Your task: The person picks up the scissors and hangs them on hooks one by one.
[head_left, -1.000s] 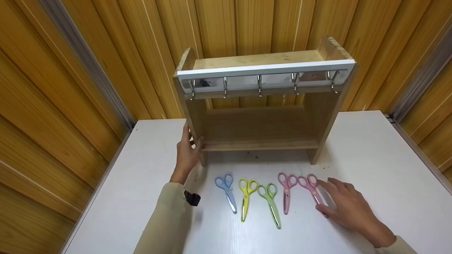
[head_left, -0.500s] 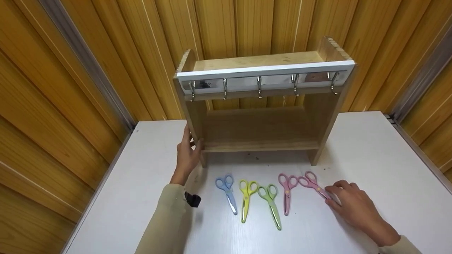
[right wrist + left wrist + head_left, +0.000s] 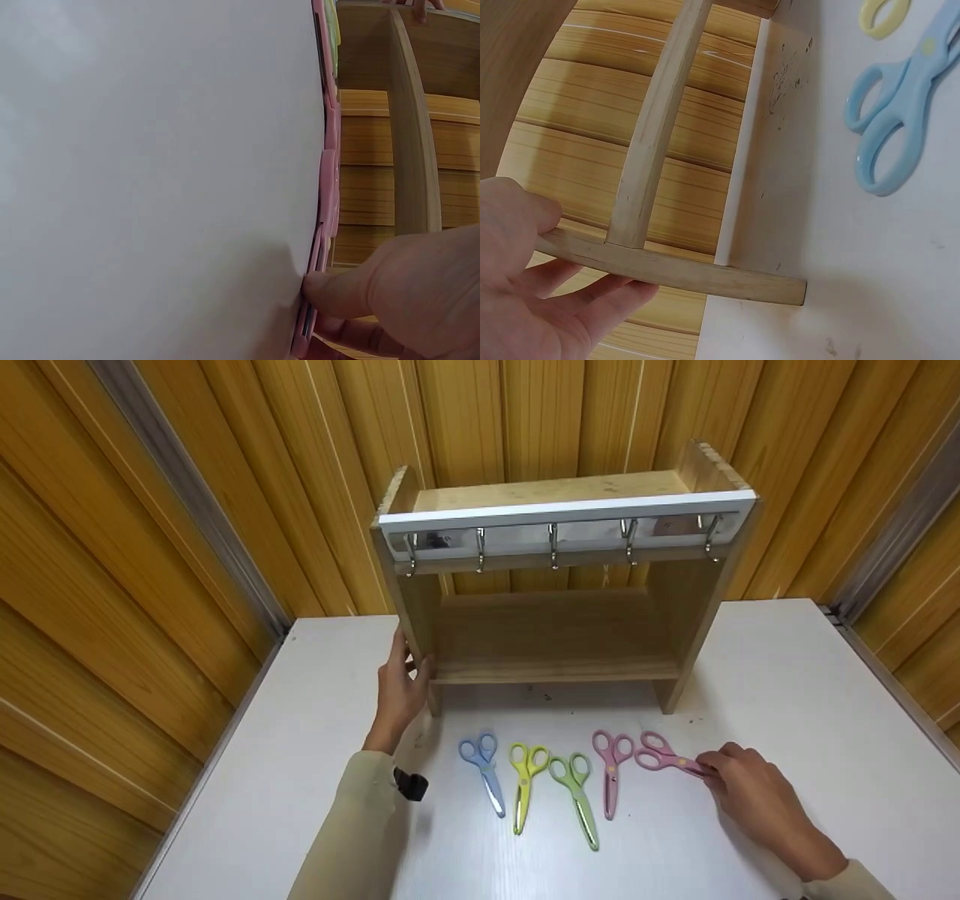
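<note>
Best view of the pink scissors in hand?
Head: the pink scissors show both loops from above, though the right hand hides the blade tip. Right wrist shows them only edge-on; left wrist doesn't show them.

Ahead of me, the back wall (image 3: 540, 412) is covered in honey-brown wood-grain boards running upright, with thin pale lines showing between some of them. The left wall (image 3: 97, 607) and right wall (image 3: 919, 622) flank me in matching boards. Grey metal strips (image 3: 187, 487) run up both corners. My white counter (image 3: 817, 712) reaches the back wall, flecked with small dark specks, and light leaves a soft sheen on it.
</note>
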Available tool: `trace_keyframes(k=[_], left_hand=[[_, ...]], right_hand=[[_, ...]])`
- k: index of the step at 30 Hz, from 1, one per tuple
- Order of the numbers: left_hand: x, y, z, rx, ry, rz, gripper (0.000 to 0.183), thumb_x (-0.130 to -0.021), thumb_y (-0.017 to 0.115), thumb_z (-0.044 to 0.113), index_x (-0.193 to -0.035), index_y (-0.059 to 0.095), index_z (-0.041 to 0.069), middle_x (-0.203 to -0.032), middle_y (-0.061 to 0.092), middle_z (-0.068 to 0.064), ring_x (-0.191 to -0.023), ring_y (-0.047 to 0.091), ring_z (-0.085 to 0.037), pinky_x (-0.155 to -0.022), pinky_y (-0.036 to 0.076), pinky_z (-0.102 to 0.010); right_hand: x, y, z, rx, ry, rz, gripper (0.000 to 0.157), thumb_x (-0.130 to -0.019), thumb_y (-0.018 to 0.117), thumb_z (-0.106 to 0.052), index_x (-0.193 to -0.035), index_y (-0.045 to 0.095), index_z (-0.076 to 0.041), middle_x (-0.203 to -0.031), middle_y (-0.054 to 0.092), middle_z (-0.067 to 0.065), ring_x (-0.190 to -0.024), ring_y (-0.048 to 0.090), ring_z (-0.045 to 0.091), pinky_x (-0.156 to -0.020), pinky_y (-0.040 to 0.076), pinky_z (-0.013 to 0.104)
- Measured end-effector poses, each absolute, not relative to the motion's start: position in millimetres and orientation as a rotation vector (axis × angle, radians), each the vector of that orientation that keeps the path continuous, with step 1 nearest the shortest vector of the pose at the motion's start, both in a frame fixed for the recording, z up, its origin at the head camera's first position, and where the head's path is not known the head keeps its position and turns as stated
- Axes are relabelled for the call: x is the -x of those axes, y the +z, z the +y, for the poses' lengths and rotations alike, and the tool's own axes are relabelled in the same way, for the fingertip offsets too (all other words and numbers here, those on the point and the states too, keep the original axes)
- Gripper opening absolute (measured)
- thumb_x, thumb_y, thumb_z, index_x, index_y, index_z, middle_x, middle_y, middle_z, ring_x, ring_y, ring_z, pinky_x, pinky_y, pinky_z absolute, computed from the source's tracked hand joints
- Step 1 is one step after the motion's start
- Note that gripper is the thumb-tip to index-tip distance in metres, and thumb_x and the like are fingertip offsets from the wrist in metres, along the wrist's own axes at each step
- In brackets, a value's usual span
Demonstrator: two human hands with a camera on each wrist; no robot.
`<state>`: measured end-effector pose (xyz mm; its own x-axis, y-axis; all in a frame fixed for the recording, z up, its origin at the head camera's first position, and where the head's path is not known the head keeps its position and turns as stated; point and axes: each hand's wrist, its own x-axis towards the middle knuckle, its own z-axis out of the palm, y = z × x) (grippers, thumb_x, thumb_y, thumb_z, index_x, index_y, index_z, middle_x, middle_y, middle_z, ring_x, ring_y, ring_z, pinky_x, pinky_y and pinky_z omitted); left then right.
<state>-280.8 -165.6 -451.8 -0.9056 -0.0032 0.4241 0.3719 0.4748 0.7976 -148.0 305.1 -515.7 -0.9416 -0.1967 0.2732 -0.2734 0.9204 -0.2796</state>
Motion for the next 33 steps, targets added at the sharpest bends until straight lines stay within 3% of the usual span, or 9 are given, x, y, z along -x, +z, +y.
trace_keyframes(k=[14,24,33], left_hand=[[285,-453,-166,0.297,-1.417,-2.363,0.073,-0.104,0.058,0.006,-0.165,0.020,0.021,-0.160,0.043,-0.010,-0.134,0.056,-0.032,-0.102,0.056,-0.045],[285,-452,-167,0.255,-1.483,-2.399,0.079,-0.103,0.059,0.002,-0.166,0.017,0.025,-0.163,0.038,-0.007,-0.134,0.056,-0.035,-0.100,0.056,-0.046],[288,-452,-166,0.243,-1.502,-2.412,0.081,-0.103,0.058,0.001,-0.166,0.015,0.026,-0.165,0.035,-0.006,-0.136,0.054,-0.036,-0.103,0.054,-0.049]], right_hand=[[152,-514,307,-0.380,0.451,-2.854,0.022,-0.077,0.084,0.004,-0.095,0.078,-0.007,-0.081,0.064,0.001,-0.072,0.058,0.022,-0.054,0.047,0.039],[159,-504,307,-0.400,0.442,-2.963,0.020,-0.079,0.080,0.005,-0.084,0.074,-0.014,-0.072,0.052,-0.005,-0.061,0.044,0.012,-0.050,0.038,0.029],[163,-497,308,-0.441,0.384,-2.983,0.021,-0.079,0.081,0.004,-0.081,0.072,-0.016,-0.071,0.057,-0.008,-0.062,0.045,0.010,-0.051,0.039,0.030]])
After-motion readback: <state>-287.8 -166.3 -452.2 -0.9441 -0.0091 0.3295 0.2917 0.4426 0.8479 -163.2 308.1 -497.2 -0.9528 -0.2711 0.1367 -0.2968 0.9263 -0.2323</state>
